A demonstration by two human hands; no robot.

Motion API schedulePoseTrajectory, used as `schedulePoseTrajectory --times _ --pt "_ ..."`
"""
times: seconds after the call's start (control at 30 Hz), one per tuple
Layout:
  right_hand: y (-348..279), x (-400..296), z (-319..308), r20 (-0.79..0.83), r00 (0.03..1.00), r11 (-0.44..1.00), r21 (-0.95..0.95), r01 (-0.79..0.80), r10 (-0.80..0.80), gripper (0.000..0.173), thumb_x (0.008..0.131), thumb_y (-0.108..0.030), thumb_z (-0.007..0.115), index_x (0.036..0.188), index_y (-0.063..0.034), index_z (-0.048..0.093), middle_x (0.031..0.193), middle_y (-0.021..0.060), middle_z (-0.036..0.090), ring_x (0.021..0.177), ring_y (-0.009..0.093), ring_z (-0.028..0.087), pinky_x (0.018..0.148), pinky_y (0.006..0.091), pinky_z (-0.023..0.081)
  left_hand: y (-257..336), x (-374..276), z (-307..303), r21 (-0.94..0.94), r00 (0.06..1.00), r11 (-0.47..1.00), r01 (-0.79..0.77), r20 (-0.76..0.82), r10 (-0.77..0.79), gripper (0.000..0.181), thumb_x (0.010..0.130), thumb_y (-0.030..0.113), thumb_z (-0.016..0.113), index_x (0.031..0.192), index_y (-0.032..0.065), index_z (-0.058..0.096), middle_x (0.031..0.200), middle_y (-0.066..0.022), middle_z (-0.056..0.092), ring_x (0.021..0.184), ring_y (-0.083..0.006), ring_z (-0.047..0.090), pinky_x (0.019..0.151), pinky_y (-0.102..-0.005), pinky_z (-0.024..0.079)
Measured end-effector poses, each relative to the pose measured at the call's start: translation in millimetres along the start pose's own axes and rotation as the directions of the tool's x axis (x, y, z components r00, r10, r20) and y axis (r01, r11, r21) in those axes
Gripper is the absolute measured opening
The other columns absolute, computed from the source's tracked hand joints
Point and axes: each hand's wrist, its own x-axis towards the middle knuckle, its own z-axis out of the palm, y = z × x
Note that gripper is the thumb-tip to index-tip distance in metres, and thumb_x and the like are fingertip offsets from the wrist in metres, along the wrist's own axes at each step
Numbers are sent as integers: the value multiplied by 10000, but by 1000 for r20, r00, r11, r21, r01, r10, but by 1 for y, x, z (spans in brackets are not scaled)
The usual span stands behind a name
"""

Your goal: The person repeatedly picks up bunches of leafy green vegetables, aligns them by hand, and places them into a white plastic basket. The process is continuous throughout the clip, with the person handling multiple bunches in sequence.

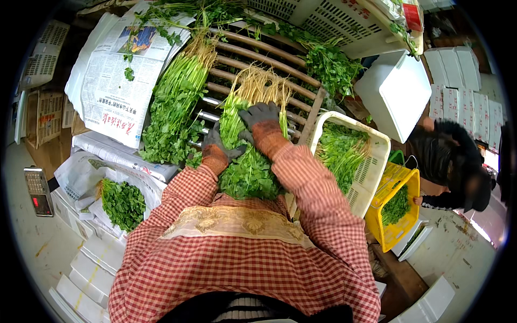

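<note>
A bunch of leafy coriander-like greens [250,173] lies before me on a slatted rack [314,111], its pale roots pointing away and its leaves towards my body. My left hand [220,146], in a dark grey and orange glove, grips the bunch's left side. Over the stems near the roots, my right hand [263,118], gloved the same way, has its fingers curled on the bunch. A larger heap of rooted greens [175,97] lies to the left on the rack, apart from my hands.
Stacked newspapers [117,89] lie at left, above a paper-lined container with a bunch of greens [123,204]. A digital scale [39,194] sits far left. On the right are a white crate [371,169], a foam box [398,95] and a yellow crate [408,230] touched by another person [440,161].
</note>
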Motion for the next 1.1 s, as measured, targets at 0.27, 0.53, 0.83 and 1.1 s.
schedulePoseTrajectory --times 0.27,0.53,0.83,1.1 --pt "148 24 -51 -174 234 291 616 -732 957 411 835 -174 620 1217 -73 506 1148 168 554 1035 285 556 875 373 492 -4 10 13 -126 994 987 -96 -61 89 1208 478 572 785 1403 50 209 1306 -220 418 1192 -367 418 1013 -413 357" --pt "73 37 51 -50 820 819 118 -562 570 424 758 -244 697 1135 -83 587 1140 156 563 1071 302 531 928 388 436 13 9 -7 -175 999 983 -52 -23 49 1148 515 453 834 1390 6 239 1325 -232 403 1221 -350 399 1034 -393 340" --pt "28 -121 52 222 720 369 739 -564 657 425 950 -264 472 1263 22 447 983 138 577 853 201 563 708 315 459 -3 22 -42 -246 978 967 64 210 -11 951 701 559 664 1368 -19 308 1346 -282 385 1193 -345 457 982 -408 397" --pt "-108 -71 21 -298 878 333 927 173 374 576 800 -297 692 1199 44 455 1125 189 542 963 269 565 797 355 479 -34 -113 -50 -831 892 323 -453 -417 176 681 763 227 738 1307 -1 398 1290 -152 499 1144 -222 489 993 -351 388"
